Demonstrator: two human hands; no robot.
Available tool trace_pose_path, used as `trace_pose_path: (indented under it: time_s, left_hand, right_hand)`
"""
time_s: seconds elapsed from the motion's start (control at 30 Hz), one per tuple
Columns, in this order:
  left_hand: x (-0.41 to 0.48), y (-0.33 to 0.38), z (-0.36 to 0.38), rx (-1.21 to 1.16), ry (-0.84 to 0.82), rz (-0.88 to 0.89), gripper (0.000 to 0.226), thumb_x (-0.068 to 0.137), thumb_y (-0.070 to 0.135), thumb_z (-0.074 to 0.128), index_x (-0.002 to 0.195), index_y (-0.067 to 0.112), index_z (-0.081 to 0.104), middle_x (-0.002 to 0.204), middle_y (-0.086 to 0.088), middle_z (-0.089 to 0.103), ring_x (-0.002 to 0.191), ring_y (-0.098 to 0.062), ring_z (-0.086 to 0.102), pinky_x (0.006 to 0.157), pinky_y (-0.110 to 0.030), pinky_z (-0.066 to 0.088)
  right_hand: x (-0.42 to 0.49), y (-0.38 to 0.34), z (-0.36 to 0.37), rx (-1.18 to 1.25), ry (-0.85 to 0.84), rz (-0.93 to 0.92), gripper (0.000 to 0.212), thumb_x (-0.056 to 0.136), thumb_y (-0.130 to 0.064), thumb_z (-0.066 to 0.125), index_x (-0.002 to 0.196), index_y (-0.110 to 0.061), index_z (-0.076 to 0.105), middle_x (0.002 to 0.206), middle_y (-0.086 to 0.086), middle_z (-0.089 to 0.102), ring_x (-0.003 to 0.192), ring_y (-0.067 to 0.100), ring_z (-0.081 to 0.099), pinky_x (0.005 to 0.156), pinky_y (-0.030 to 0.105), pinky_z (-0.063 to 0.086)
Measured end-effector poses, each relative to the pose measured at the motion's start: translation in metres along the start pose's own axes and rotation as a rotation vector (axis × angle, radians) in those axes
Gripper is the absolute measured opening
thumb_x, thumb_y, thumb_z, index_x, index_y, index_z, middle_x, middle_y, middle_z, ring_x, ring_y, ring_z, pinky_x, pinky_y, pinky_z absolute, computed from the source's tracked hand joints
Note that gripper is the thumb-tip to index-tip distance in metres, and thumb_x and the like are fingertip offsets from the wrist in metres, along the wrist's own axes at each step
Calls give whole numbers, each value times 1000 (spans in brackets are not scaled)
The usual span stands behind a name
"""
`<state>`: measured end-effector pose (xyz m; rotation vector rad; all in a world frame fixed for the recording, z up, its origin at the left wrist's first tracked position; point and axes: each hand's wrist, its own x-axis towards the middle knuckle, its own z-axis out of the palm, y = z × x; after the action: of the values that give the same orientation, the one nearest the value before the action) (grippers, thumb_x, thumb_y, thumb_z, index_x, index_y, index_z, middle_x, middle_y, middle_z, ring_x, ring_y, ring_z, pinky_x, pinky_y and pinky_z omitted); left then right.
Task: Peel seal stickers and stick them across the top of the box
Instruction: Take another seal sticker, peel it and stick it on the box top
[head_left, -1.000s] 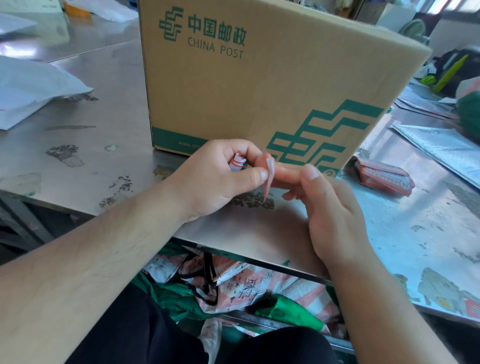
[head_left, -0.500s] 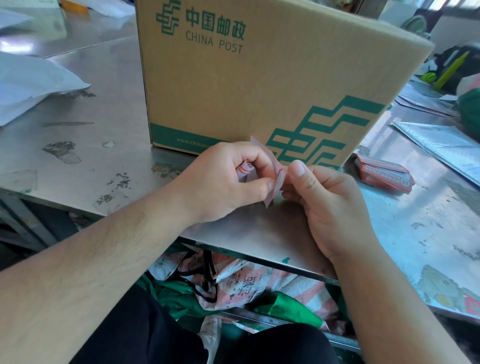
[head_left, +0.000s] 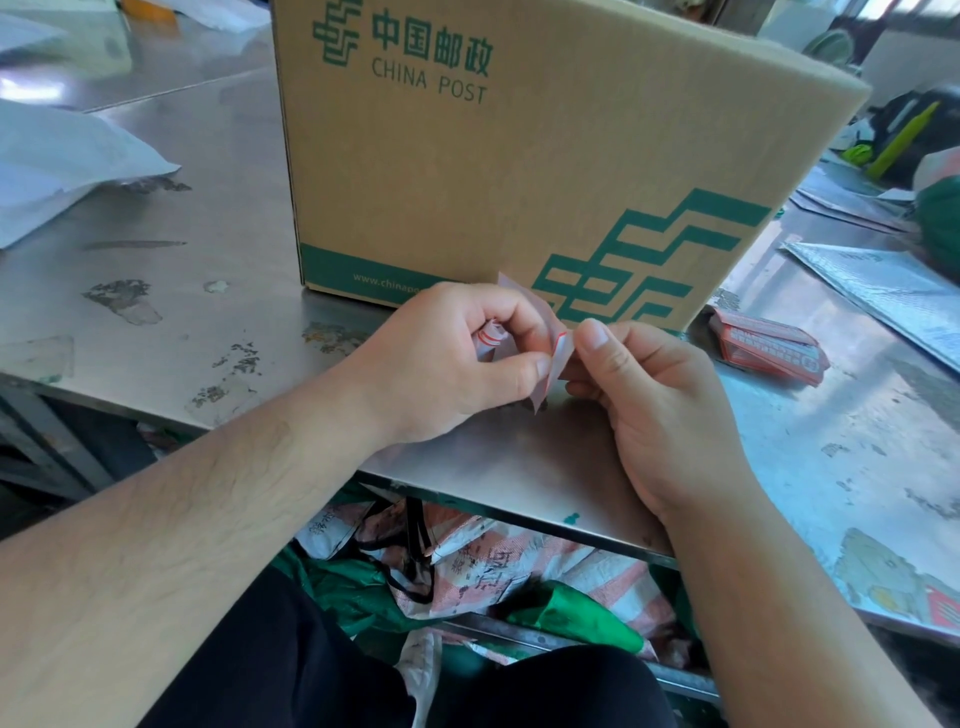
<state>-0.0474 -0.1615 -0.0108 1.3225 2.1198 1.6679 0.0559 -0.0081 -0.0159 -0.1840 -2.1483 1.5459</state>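
Bare left forearm (head_left: 182, 545) with sparse hair, bare right forearm (head_left: 779, 597), short plain nails on the fingers (head_left: 593, 344), black trousers (head_left: 291, 670)

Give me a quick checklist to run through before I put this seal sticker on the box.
1. Grip on the seal sticker: ok, left hand and right hand both pinch it.
2. Sticker free of its backing: cannot tell, fingers hide it.
3. Sticker flat: not ok, it bends between the thumbs.
4. The box stands on the table: ok, just behind the hands.
5. Top of the box closed: cannot tell, out of view.
6. More stickers at hand: cannot tell, a red pack lies on the table right of the box.
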Motion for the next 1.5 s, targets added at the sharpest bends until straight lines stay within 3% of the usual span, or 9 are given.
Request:
trace_pose_path:
  time_s: [0.3,0.37,0.47,0.73,0.87,0.97,1.13,1.23,1.5]
  left_hand:
    - [2,-2,-3,-157,-16,-30,3,77,23,67,75,21,67,98,-15,72,90,-30,66,84,-35,51]
    - [2,-2,-4,-207,-16,-42,7,75,23,67,74,16,64,78,-5,72,67,-15,62,65,-26,48]
    - [3,-3,-6,-304,3,-82,7,74,20,65,71,17,59,50,14,43,46,-4,35,46,-16,28]
    - [5,-5,-11,-487,67,-148,11,74,19,61,64,21,59,50,2,39,41,-8,33,41,-17,27]
    - [6,-3,-10,-407,52,-152,22,79,34,58,74,13,62,65,-23,45,45,-12,36,44,-22,28]
    - [5,2,-8,-392,-2,-155,49,82,50,55,83,1,57,70,-7,53,47,-11,32,46,-22,26]
    - [3,5,-3,-268,-49,-110,26,83,41,61,79,15,57,50,18,51,46,4,43,49,-6,32]
    - [3,1,-4,-188,-32,-115,21,82,36,69,76,20,59,61,19,58,57,0,49,59,-11,37]
    - [6,-3,-7,-363,63,-211,15,75,10,47,64,19,42,57,3,35,51,-11,30,45,-21,26]
  right_hand:
    - [0,-1,2,-2,14,25,25,97,-33,58,84,-19,74,84,2,78,81,11,71,78,33,50]
    - [0,-1,2,13,24,33,25,96,-34,56,83,-21,73,85,3,78,83,12,71,77,33,50]
    - [1,1,3,31,51,43,26,95,-34,54,82,-20,71,84,3,78,85,14,73,77,32,49]
    - [3,0,3,129,127,61,24,93,-32,54,80,-20,70,78,-1,77,78,11,71,74,32,47]
    - [1,-2,4,121,123,45,24,93,-32,55,78,-23,72,79,-1,77,81,13,73,73,30,48]
    - [1,-2,4,101,108,29,26,94,-32,56,75,-26,73,82,2,78,86,19,74,75,33,49]
    - [-1,-4,4,74,67,9,24,94,-30,56,80,-18,71,81,4,77,80,14,73,75,33,52]
    - [-1,-5,4,73,35,-3,24,96,-28,55,83,-15,70,79,0,76,78,10,70,74,31,51]
    - [2,-1,5,82,118,31,27,93,-32,56,73,-22,70,73,-2,71,73,13,64,71,32,49]
